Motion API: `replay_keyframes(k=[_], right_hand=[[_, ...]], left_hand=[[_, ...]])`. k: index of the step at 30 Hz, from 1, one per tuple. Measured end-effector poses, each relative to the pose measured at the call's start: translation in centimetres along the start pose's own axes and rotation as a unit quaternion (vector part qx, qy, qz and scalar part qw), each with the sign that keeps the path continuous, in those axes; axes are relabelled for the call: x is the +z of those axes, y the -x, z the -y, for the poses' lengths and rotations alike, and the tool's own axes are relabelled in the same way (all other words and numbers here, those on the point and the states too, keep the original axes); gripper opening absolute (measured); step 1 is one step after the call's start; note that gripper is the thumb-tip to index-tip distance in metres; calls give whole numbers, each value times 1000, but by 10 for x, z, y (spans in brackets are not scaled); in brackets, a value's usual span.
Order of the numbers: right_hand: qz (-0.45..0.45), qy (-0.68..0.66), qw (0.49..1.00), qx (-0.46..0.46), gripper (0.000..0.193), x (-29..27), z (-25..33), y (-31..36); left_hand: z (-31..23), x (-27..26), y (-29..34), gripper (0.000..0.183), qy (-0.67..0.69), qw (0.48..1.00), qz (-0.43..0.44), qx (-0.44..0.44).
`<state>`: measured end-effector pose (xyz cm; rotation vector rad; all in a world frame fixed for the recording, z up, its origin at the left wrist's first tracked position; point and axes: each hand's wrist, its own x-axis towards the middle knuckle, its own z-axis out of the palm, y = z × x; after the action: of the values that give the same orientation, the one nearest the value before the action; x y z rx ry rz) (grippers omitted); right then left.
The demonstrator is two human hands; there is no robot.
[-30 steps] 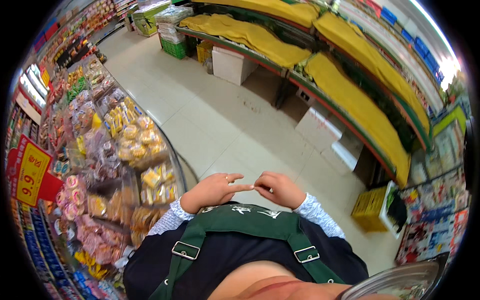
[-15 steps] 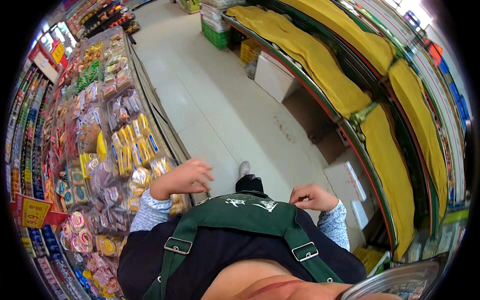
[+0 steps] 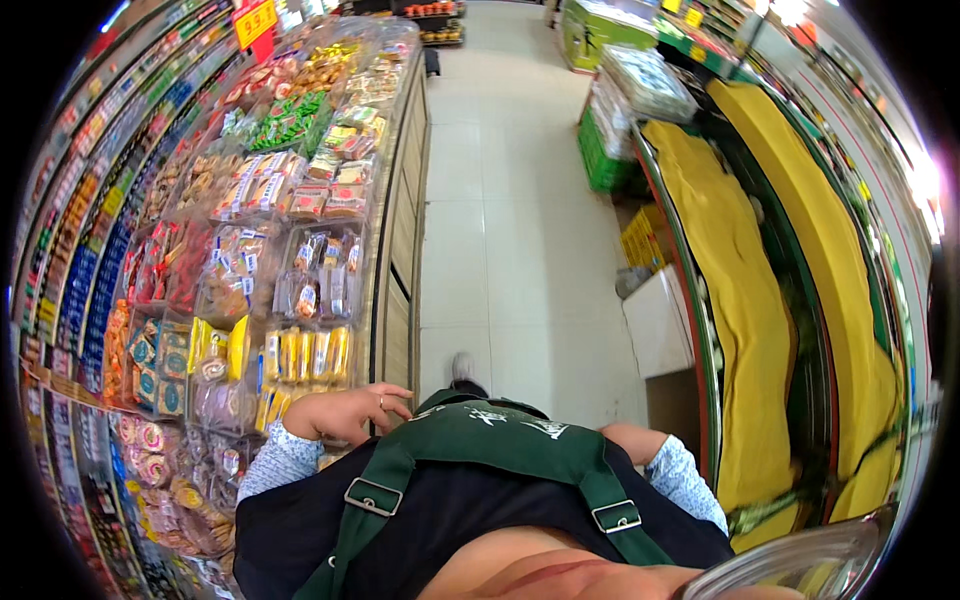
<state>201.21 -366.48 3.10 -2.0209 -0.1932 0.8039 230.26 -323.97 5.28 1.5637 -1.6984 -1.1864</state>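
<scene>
Finger contact has ended: the left hand [image 3: 350,412] hangs relaxed and visibly empty near yellow-wrapped snacks [image 3: 308,355] on the left table [image 3: 397,330], while the right hand [image 3: 633,441], partly behind the green apron [image 3: 450,442], cannot be read.

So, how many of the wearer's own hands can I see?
2. The left hand is near the yellow packets, fingers loosely curled. The right hand is at the right side of the green apron, its fingers hidden. Neither hand is missing.
</scene>
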Motion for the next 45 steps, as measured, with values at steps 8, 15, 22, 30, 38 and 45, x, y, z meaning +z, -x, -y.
replay_keyframes(k=[8,15,22,30,38,45], right_hand=[[-15,5,1000,-11,34,-195,-102,-102],[-103,-32,994,20,33,-337,-134,-183],[-167,-49,984,31,33,-507,-224,-295],[-101,-11,993,-57,32,-790,-265,-380],[70,-152,985,37,33,-1043,-259,-502],[-110,198,926,302,40,-1164,-481,-590]], left_hand=[[160,-152,-79,22,-136,988,-59,-51],[217,-351,-147,17,-66,997,-8,-42],[301,-534,-256,27,69,981,64,-168],[311,-753,-386,28,18,981,20,-191],[458,-910,-432,29,114,958,-122,-233],[706,-1112,-494,40,-126,899,-136,-397]])
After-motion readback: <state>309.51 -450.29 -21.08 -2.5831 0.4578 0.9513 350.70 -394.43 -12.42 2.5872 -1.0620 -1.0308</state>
